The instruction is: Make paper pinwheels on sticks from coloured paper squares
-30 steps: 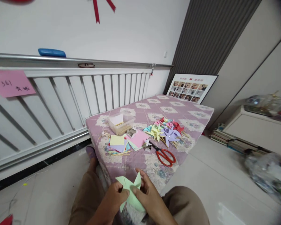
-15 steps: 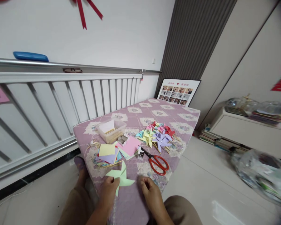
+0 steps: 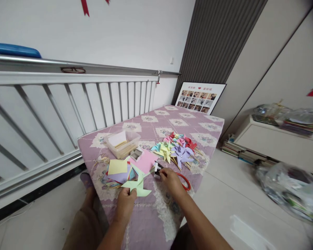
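A pale green paper pinwheel (image 3: 139,187) is pinched between the thumb and fingers of my left hand (image 3: 127,201), just above the table's near end. My right hand (image 3: 170,181) reaches to a small white box (image 3: 156,167) with dark contents, its fingertips closed together at the box. Whatever those fingers hold is too small to make out. Behind that hand lie scissors with red handles (image 3: 187,182), partly covered by it. Coloured paper squares (image 3: 118,167) are stacked left of the box, and a pink sheet (image 3: 146,160) lies behind it.
Finished paper pinwheels on sticks (image 3: 182,152) lie in a pile on the right. A clear plastic container (image 3: 132,139) with thin sticks stands at the left, a small open box (image 3: 136,154) beside it. The patterned tablecloth (image 3: 177,122) extends toward a radiator (image 3: 104,100).
My right hand has moved forward from the table's near edge to the small white box, covering part of the scissors. My left hand has shifted the green pinwheel slightly forward.
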`<state>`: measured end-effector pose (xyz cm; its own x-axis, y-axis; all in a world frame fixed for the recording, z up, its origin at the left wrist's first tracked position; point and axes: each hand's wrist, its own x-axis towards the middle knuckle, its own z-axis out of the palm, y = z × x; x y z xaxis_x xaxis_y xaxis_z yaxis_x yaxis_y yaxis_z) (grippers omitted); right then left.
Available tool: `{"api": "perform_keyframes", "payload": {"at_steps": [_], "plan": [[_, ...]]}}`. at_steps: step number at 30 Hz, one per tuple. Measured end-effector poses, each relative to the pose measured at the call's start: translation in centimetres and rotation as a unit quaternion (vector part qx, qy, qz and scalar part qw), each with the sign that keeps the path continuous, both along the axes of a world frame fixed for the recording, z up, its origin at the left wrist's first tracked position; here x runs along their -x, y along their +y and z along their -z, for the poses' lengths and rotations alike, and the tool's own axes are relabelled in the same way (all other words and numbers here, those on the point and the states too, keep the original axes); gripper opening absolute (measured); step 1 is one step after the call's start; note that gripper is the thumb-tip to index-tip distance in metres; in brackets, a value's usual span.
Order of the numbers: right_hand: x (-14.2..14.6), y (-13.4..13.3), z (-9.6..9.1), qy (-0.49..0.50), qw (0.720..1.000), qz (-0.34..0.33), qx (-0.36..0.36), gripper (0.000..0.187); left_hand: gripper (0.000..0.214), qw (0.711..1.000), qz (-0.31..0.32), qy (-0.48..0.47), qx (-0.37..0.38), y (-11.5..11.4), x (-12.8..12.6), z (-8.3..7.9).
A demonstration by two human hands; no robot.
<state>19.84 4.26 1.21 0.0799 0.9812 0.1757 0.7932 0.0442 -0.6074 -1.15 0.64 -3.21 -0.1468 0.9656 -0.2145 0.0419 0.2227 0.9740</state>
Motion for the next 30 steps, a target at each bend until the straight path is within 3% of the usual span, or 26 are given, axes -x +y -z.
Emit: {"api": "perform_keyframes", "payload": {"at_steps": [5,11,18,26,30], "plan": [[0.5,3.2,-0.8,-0.11,0.99,-0.048,0.076,0.015,0.023,1.0,0.0,0.027,0.01,0.0,0.2,0.1],[1.1,4.8,0.2,-0.182,0.972,-0.068,0.132,0.022,0.026,1.0,0.008,0.009,0.011,0.2,0.3,0.9],[1.4,5.3,0.9,-0.211,0.963,-0.069,0.153,0.021,0.028,1.0,0.023,-0.004,-0.012,0.1,0.5,-0.5],[1.5,5.5,1.0,-0.219,0.961,-0.058,0.157,0.024,0.032,0.999,0.024,-0.043,-0.017,0.1,0.4,-0.3],[1.6,5.5,0.9,-0.21,0.963,-0.054,0.161,0.024,0.03,0.999,0.025,-0.017,-0.018,0.0,0.5,-0.6]]}}
